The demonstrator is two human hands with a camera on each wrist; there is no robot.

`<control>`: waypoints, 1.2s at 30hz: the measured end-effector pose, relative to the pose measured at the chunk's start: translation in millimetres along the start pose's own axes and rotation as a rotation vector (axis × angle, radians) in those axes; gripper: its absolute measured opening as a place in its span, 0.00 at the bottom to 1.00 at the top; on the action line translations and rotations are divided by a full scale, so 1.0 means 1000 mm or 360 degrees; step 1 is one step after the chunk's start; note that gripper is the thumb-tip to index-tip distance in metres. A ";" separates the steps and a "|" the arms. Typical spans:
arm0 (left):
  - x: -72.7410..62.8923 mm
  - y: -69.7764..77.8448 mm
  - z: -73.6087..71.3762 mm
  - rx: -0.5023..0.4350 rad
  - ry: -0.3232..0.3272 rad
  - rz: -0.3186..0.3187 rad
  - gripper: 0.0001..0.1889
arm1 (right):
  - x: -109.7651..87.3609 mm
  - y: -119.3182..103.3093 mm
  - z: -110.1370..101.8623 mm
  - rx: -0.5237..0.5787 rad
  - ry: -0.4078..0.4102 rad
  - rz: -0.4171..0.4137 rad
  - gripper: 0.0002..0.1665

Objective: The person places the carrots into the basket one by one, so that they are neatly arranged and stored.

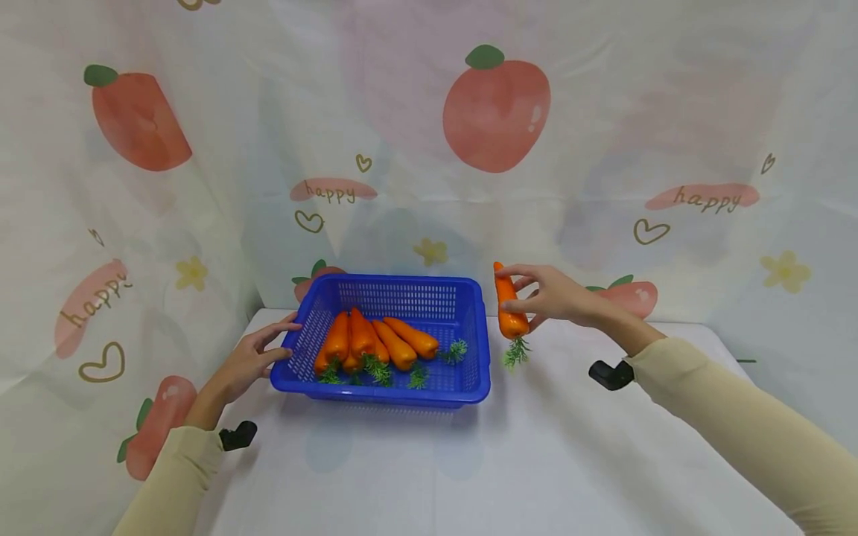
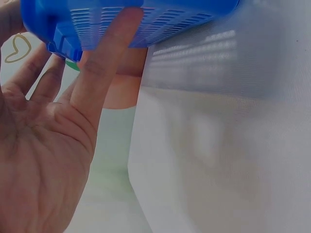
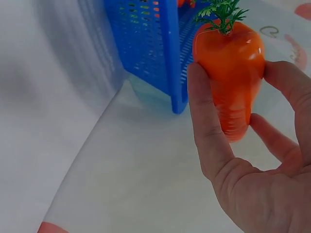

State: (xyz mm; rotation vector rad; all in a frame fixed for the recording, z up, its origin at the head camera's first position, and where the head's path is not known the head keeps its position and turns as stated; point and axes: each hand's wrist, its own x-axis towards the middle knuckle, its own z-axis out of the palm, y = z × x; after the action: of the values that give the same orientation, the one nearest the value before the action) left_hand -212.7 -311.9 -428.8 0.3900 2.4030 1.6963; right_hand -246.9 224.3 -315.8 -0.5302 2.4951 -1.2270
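At the right of the head view my right hand (image 1: 553,295) pinches an orange carrot (image 1: 507,301) between thumb and fingers. Its pointed end is up and its green leafy top hangs down, just right of the blue plastic basket (image 1: 474,387). In the right wrist view the thumb and fingertips press on the sides of the carrot (image 3: 233,73). My left hand (image 1: 251,362) touches the basket's left side with spread fingers, and its thumb lies against the slotted wall in the left wrist view. Inside the basket, several carrots (image 1: 362,335) lie with their green tops toward the front.
The basket stands on a white-covered table (image 1: 415,461) near its back edge. Behind and to the left hangs a cloth (image 1: 402,97) printed with fruit, hearts and flowers. A black wrist piece (image 1: 611,374) sticks out from the right sleeve, another (image 1: 237,435) from the left.
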 end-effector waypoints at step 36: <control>0.001 -0.006 -0.001 -0.0002 0.0018 0.0012 0.27 | 0.116 -0.045 0.072 0.0156 -0.0396 -0.0071 0.39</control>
State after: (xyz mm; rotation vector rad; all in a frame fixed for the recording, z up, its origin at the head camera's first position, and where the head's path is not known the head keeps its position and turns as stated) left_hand -215.1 -314.5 -434.4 0.3910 2.4113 1.7078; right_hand -309.8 96.3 -335.0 -0.6723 2.2163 -1.2115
